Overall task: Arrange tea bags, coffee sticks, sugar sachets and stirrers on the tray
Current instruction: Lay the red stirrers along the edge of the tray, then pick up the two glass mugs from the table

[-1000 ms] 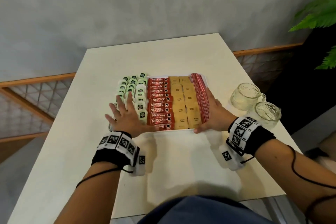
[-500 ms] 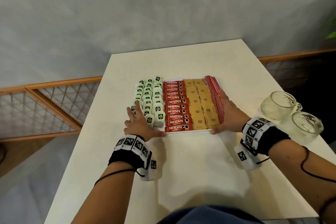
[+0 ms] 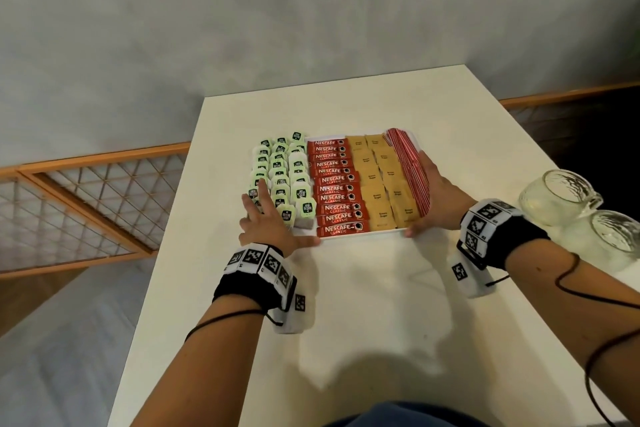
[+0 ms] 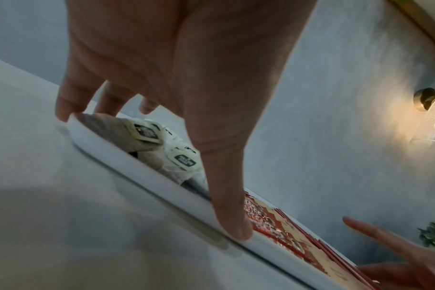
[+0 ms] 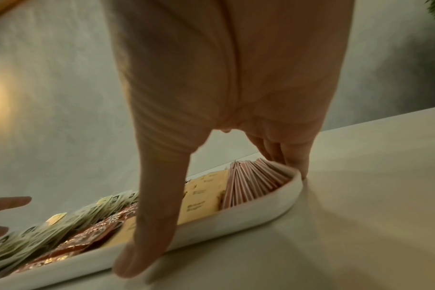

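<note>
Head view shows the left hand [image 3: 268, 218] at the near-left corner of the white tray [image 3: 360, 237], its fingers [image 3: 262, 191] stretched straight and loose over the green-tagged tea bags [image 3: 282, 173], thumb pressed flat along the near rim and nothing gripped. To the right, filling the tray in columns, lie the red Nescafe coffee sticks [image 3: 334, 184], the brown sugar sachets [image 3: 381, 180] and the red stirrers [image 3: 410, 173]. The right hand [image 3: 440, 198] braces the tray's right rim with straight, uncurled fingers (the wrist view shows their tips down at the outer edge), thumb on the near rim. Everything seems placed, so this looks like the closing step: squaring the tray on the desk [image 3: 363, 322]. Next would call for an even, two-sided nudge or simply letting go. Two glass mugs [image 3: 585, 211] stand near the right wrist and could be knocked.
</note>
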`<state>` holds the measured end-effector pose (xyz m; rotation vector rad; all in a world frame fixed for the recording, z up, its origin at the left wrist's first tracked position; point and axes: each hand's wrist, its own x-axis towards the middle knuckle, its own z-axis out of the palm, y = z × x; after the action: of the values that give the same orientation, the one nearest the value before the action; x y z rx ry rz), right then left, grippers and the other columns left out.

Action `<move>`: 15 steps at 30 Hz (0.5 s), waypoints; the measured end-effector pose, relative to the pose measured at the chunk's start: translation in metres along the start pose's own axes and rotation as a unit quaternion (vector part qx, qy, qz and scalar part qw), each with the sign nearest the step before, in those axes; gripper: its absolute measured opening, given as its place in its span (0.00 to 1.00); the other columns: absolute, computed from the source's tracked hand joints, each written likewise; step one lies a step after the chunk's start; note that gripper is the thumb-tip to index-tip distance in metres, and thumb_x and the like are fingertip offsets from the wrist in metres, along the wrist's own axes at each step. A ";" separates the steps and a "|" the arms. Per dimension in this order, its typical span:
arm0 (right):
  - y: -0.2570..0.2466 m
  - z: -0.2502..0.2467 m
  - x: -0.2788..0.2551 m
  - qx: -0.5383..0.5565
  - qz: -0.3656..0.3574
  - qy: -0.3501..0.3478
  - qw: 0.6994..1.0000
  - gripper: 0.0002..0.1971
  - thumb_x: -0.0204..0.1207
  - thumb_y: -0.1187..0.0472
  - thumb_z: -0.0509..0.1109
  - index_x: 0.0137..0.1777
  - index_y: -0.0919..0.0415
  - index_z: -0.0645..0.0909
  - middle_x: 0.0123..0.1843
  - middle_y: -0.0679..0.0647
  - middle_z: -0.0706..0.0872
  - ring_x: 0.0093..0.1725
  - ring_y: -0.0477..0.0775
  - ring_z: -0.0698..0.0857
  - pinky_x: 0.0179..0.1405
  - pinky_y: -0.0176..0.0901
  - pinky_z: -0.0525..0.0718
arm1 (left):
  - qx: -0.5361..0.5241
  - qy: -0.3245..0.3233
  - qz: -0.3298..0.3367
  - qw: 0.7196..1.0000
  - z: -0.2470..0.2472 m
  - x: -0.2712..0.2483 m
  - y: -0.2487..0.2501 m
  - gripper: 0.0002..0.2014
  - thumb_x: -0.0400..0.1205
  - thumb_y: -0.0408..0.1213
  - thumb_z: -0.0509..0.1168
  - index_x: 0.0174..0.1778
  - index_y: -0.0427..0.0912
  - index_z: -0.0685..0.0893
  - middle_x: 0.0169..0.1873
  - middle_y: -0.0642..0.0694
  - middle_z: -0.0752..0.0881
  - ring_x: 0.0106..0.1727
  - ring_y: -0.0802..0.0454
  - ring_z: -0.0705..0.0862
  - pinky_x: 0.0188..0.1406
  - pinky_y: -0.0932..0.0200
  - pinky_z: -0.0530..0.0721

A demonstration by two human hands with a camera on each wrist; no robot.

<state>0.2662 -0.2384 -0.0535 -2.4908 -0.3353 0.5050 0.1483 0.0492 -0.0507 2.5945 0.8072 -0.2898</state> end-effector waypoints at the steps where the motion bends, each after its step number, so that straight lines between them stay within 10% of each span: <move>1: -0.001 0.000 -0.001 -0.003 0.001 0.000 1.000 0.83 0.32 0.39 0.89 0.78 0.33 0.28 0.78 0.58 0.68 0.75 0.63 0.72 0.74 0.69 0.71 | 0.004 -0.002 0.001 1.000 0.001 0.001 0.000 0.77 0.55 0.65 0.82 0.81 0.55 0.26 0.85 0.39 0.38 0.81 0.30 0.60 0.72 0.33 0.69; 9: 0.003 -0.006 -0.024 0.026 -0.008 0.019 0.999 0.77 0.50 0.52 0.90 0.83 0.49 0.29 0.84 0.55 0.60 0.81 0.58 0.66 0.79 0.57 0.65 | 0.021 -0.019 -0.016 0.999 -0.001 -0.005 0.014 0.76 0.56 0.70 0.78 0.81 0.52 0.25 0.83 0.41 0.29 0.84 0.25 0.45 0.77 0.21 0.53; 15: 0.031 -0.050 -0.066 0.024 -0.028 0.149 0.988 0.50 0.67 0.51 0.82 0.84 0.58 0.57 0.78 0.59 0.70 0.75 0.56 0.72 0.75 0.49 0.70 | -0.029 0.056 0.116 0.991 0.019 -0.044 0.092 0.70 0.61 0.71 0.74 0.84 0.47 0.32 0.85 0.38 0.38 0.85 0.32 0.42 0.79 0.26 0.46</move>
<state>0.2323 -0.3099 -0.0145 -2.4560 -0.2698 0.1124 0.1647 -0.0497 -0.0251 2.6349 0.5335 -0.0534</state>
